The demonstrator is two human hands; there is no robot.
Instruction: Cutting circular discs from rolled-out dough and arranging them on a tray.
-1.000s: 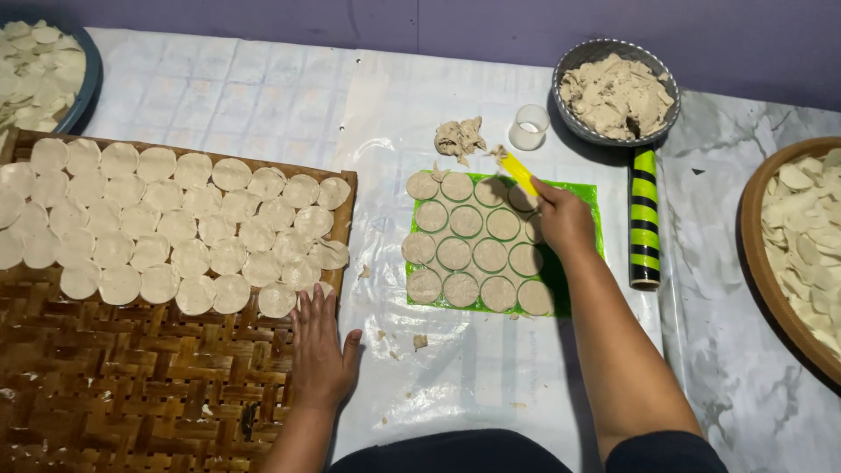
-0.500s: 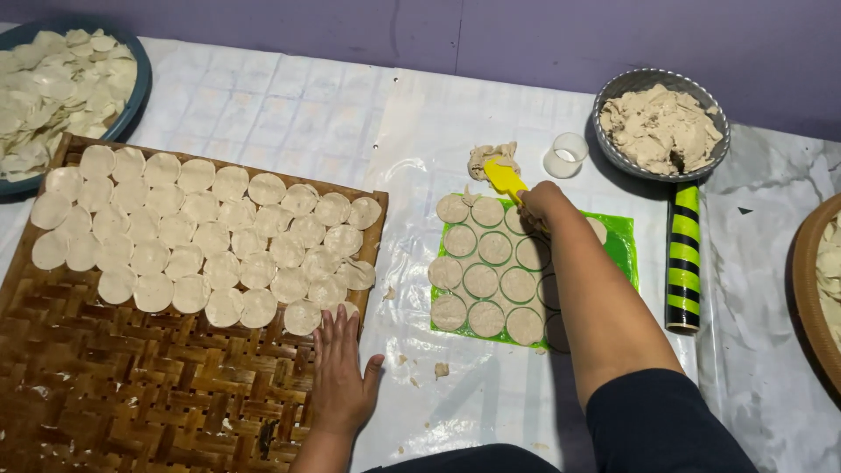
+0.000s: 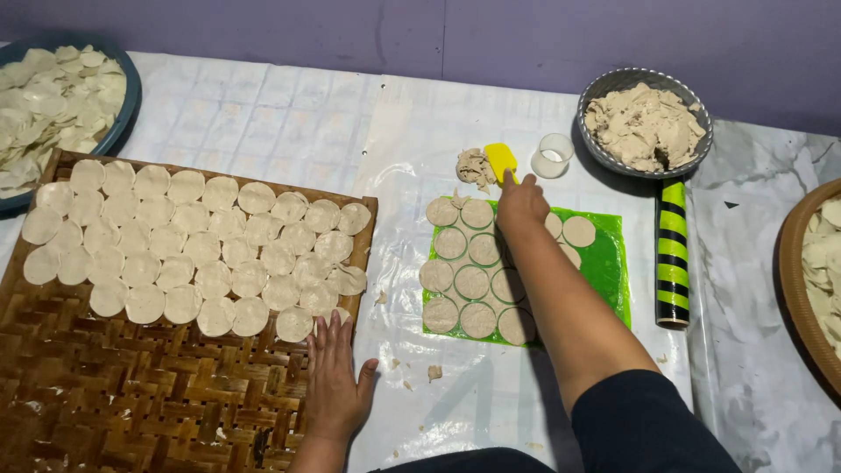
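While the right hand (image 3: 522, 203) reaches across the green mat (image 3: 609, 263), its fingers close on the handle end of a yellow scraper (image 3: 501, 161), blade pointing away toward a small heap of dough trimmings (image 3: 475, 166) just beside it. Left hand (image 3: 335, 377) lies flat, fingers spread, pressed on the near right corner of the woven bamboo tray (image 3: 131, 403); it holds nothing.

Cut dough rounds (image 3: 471, 282) sit in rows on the mat, each ringed by a thin green gap. The forearm hides some of them.

Judgement: the step in hand looks like clearing scrap from between the rounds. To do it well, keep the blade low and flat, work along the gaps, and push trimmings to the heap without nicking a round's edge. The forearm hovers over the rows, so keep it lifted.

Outward: the tray carries many rounds (image 3: 184, 250) in overlapping rows on its far half. A small white cup (image 3: 554, 155) stands near the scraper. A metal bowl of dough scraps (image 3: 646, 123) is beyond it; a black-and-yellow striped rolling pin (image 3: 673, 254) lies right of the mat. A blue basin (image 3: 123, 105) of rounds sits far left.
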